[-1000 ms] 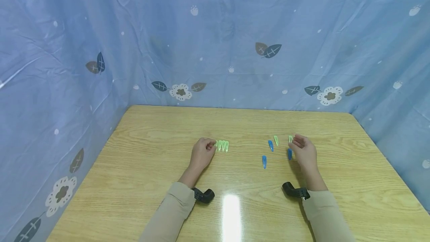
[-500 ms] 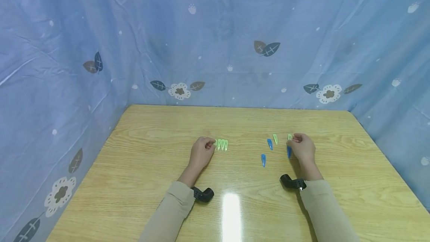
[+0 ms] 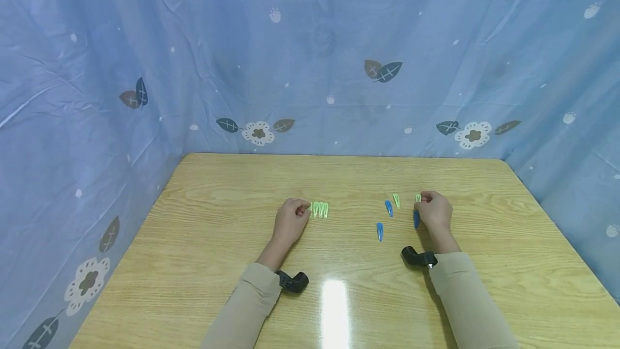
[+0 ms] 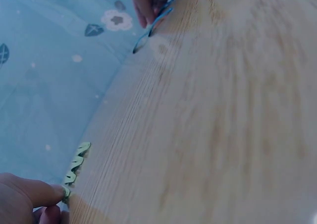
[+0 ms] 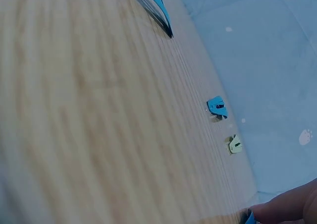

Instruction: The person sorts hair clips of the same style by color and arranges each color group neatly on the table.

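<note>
Several light-green snap hair clips (image 3: 321,209) lie side by side in a row. At the row's left end, my left hand (image 3: 290,220) pinches the leftmost green hair clip (image 4: 66,194) between thumb and finger. On the right, the thumb and index finger of my right hand (image 3: 435,213) close on a green hair clip (image 3: 418,197), hiding its lower part. Just below those fingers, a blue hair clip (image 3: 416,220) lies partly covered by the hand; its edge (image 5: 250,217) shows beside the thumb in the right wrist view.
Between the hands lie another green hair clip (image 3: 396,201), a blue hair clip (image 3: 389,208) and, closer to me, a second blue one (image 3: 380,231). All are on the wooden table (image 3: 203,241), with a blue patterned curtain (image 3: 310,58) behind it.
My right hand has moved slightly left and forward, its fingertips drawing together over the green hair clip. My left hand stays at the row. The head view has shifted a little.
</note>
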`<action>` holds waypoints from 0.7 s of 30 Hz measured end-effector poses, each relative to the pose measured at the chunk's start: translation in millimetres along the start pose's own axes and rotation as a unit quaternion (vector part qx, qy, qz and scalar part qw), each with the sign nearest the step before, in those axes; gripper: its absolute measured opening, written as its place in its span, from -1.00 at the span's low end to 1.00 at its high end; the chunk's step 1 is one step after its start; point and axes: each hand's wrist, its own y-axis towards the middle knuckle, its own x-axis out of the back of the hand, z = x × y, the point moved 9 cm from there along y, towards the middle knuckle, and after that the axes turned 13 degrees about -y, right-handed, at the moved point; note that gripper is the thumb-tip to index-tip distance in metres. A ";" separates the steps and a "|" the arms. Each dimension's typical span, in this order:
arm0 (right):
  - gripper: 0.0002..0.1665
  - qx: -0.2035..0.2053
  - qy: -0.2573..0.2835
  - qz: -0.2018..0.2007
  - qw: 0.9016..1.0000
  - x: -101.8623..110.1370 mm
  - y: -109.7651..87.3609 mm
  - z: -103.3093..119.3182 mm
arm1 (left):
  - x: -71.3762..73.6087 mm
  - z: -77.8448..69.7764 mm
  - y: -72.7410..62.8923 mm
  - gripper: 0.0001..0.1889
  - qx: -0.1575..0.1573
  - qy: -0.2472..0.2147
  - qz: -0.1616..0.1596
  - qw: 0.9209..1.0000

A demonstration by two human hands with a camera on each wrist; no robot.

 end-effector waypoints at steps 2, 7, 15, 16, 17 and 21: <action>-0.54 0.001 -0.003 0.005 1.000 -0.9 0.2 -0.1 | 0.3 0.4 -0.1 -0.83 -0.001 0.000 -0.002 1.000; -0.55 0.001 -0.004 0.008 1.000 -2.5 1.7 -1.9 | 0.2 1.7 -0.1 -0.84 -0.002 0.004 -0.002 1.000; -0.54 -0.007 0.017 -0.001 1.000 -0.4 4.4 -5.0 | -0.1 -0.5 0.8 -0.84 0.003 0.000 0.000 1.000; -0.55 -0.007 0.022 0.001 1.000 0.1 4.3 -5.1 | -0.3 -1.0 1.1 -0.84 0.003 -0.001 0.001 1.000; -0.55 -0.006 0.026 0.002 1.000 0.9 3.8 -4.6 | -0.6 -1.3 1.3 -0.84 0.004 -0.001 0.002 1.000; -0.56 0.000 0.044 0.010 0.999 1.8 1.3 -3.5 | -0.9 -2.0 1.3 -0.83 0.010 0.001 0.005 1.000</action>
